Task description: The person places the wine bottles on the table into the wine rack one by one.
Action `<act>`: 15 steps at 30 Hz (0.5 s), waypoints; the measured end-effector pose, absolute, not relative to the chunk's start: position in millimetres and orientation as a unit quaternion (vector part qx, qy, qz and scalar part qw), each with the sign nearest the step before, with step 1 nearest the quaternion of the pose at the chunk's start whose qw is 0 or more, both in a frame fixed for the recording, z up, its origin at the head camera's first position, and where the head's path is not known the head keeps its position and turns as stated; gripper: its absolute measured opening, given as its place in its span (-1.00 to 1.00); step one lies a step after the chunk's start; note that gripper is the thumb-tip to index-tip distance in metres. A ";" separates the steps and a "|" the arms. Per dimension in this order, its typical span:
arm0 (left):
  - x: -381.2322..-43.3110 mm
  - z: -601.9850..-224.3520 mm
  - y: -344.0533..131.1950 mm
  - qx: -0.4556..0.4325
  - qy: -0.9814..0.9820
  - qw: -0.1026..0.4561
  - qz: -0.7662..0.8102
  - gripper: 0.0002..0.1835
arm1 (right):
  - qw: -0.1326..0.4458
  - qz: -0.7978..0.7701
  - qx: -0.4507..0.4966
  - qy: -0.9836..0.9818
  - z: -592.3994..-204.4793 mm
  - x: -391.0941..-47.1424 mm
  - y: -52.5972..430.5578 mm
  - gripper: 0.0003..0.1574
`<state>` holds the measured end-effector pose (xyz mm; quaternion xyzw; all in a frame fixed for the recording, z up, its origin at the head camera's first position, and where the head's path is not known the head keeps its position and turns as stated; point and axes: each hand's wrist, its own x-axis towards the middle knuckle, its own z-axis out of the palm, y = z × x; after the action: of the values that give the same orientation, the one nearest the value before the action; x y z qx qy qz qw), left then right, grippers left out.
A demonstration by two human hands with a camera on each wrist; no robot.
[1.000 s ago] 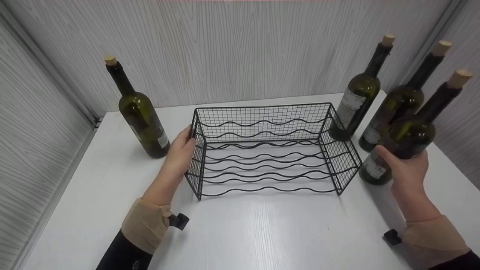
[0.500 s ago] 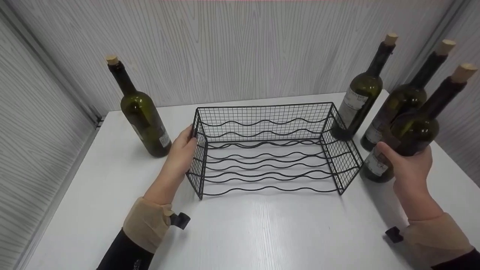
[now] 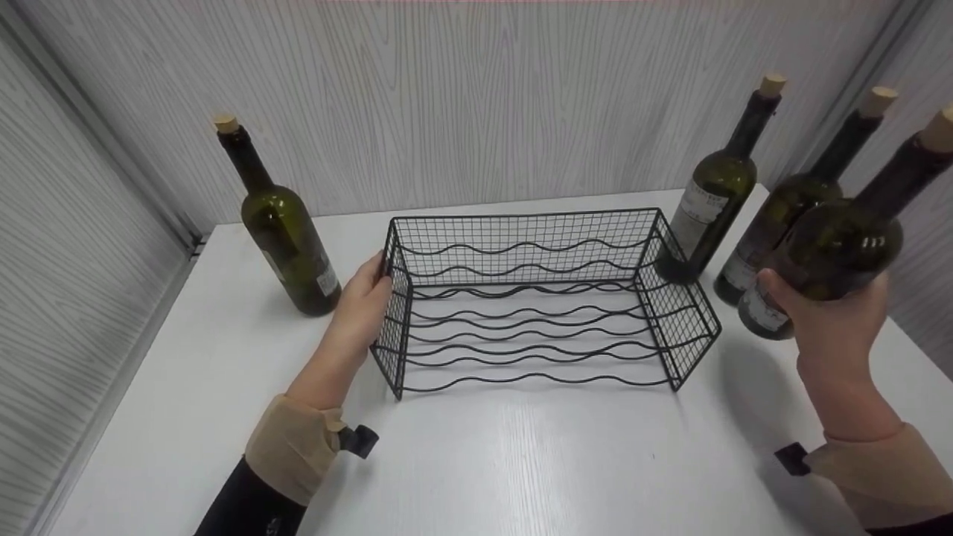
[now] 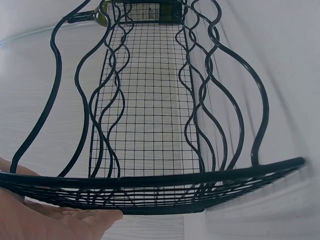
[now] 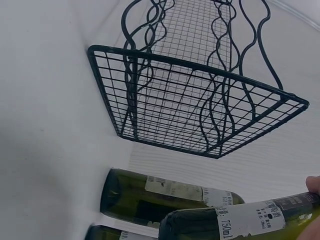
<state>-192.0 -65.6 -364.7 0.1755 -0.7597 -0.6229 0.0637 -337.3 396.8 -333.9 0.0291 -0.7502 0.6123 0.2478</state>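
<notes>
From afar I saw the right hand (image 3: 841,327) clenched round a smooth, round-shouldered green glass bottle (image 3: 845,246) just above the white table (image 3: 521,461), its pale cork (image 3: 939,132) above the grip and its paper label (image 5: 250,220), marked 750ml, below. Left of that grip stood the black rack (image 3: 521,216) of wavy wires and square mesh, the left hand (image 3: 361,305) touching its end, though I could not tell whether those fingers curled round it. Behind the right grip stood 2 more corked bottles (image 3: 724,179).

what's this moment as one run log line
left grip: touching wire rack, left end; right grip: holds corked bottle above table; three other corked bottles: upright
</notes>
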 end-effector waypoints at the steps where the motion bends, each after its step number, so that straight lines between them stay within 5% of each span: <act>1: -192.1 -364.5 -65.3 0.176 -0.760 0.063 -0.622 -0.36 | 0.254 0.617 0.042 -0.743 -332.5 -336.1 395.8 0.12; 15: -191.1 -366.6 -65.1 0.174 -0.759 0.067 -0.624 -0.35 | 0.296 0.666 0.141 -0.669 -316.3 -322.8 378.5 0.12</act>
<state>-191.1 -65.1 -366.6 0.1736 -0.7585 -0.6245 0.0671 -322.8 378.5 -316.3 0.1411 -0.6695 0.6664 0.2964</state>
